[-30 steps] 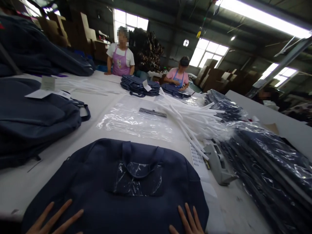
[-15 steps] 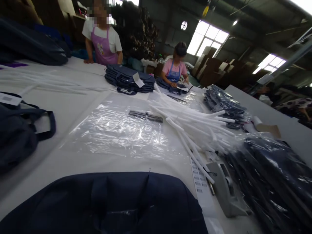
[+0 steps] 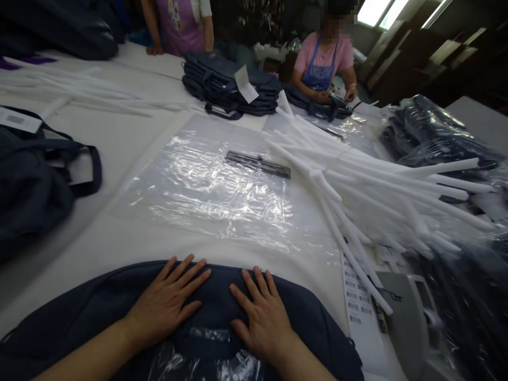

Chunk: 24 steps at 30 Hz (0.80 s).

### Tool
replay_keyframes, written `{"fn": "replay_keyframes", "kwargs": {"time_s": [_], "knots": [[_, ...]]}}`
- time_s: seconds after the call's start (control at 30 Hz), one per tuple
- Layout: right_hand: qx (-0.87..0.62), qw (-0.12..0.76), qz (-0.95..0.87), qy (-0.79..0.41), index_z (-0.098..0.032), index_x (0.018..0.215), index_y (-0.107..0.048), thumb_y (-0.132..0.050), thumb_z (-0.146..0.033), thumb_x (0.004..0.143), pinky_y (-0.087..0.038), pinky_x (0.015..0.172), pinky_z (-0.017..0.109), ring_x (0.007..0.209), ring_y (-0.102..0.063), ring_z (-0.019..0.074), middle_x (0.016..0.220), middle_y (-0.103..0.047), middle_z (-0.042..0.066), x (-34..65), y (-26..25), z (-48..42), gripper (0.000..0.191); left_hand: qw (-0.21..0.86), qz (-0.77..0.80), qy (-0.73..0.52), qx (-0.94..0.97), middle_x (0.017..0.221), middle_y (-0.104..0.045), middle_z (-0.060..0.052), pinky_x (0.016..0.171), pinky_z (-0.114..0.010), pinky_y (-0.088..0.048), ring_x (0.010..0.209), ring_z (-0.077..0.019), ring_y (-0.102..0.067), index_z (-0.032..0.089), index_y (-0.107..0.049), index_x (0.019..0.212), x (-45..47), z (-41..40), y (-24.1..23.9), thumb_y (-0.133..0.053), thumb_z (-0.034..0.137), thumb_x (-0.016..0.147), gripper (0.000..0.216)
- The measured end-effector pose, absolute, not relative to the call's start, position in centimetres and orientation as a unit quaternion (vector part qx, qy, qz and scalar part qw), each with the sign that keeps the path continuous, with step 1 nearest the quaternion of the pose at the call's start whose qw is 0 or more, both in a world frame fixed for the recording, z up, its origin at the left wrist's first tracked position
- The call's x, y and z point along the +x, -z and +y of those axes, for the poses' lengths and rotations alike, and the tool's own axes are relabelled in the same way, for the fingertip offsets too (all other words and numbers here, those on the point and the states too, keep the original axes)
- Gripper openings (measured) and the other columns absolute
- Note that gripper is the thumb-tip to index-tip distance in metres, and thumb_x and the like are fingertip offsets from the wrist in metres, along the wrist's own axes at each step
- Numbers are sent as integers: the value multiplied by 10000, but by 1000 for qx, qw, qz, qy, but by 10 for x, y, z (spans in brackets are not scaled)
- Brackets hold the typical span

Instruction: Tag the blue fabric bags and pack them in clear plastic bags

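Note:
A navy fabric bag lies flat on the white table right in front of me. My left hand rests palm down on its top edge, fingers spread. Beside it my right hand also lies flat on the bag, fingers stretched forward. A bit of clear plastic covers the bag's handle area between my wrists. Just beyond the bag a clear plastic sleeve with a dark zip strip is spread on the table.
A heap of white foam tubes lies to the right, above a label sheet and a grey dispenser. Bagged navy bags are stacked far right, loose ones left. Two people stand across the table by another stack.
The view tipped downward. My hands, out of view half a second ago, now lie flat on the bag's upper edge, further forward than a second ago.

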State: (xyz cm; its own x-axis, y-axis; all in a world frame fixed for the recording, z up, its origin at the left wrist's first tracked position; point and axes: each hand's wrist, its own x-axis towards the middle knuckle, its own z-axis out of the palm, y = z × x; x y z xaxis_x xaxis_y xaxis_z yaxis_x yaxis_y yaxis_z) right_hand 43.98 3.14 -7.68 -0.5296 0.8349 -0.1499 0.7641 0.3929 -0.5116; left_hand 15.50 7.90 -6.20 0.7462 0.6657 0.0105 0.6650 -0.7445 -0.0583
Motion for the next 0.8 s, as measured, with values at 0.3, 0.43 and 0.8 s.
{"fn": "replay_keyframes", "kwargs": {"time_s": [0.3, 0.43, 0.8], "knots": [[-487, 184, -823, -227, -331, 1453, -337, -536, -504, 890, -312, 1094, 624, 1417, -232, 368, 1552, -270, 66, 474, 66, 55, 622, -85, -371, 49, -924, 1420, -480, -5, 1092, -386, -314, 1311, -245, -410, 341, -523, 1330, 149, 118, 43, -422, 425, 968, 385], [-575, 305, -718, -245, -250, 1342, -515, -448, -378, 951, -401, 1090, 442, 1320, -447, 243, 1417, -498, 75, 505, 72, 134, 416, -214, -511, 123, -823, 1024, -682, -50, 896, -273, -465, 978, -196, -605, 220, -709, 962, 147, 220, 30, -467, 467, 913, 349], [-671, 194, -677, -232, -230, 1081, -711, -631, -332, 826, -493, 839, 327, 880, -617, 219, 890, -638, 69, 516, 141, 227, 286, -286, -597, -113, -741, 550, -583, -7, 574, -261, -403, 544, -146, -526, 156, -619, 599, 135, 387, 73, -661, 421, 672, 277]]}}
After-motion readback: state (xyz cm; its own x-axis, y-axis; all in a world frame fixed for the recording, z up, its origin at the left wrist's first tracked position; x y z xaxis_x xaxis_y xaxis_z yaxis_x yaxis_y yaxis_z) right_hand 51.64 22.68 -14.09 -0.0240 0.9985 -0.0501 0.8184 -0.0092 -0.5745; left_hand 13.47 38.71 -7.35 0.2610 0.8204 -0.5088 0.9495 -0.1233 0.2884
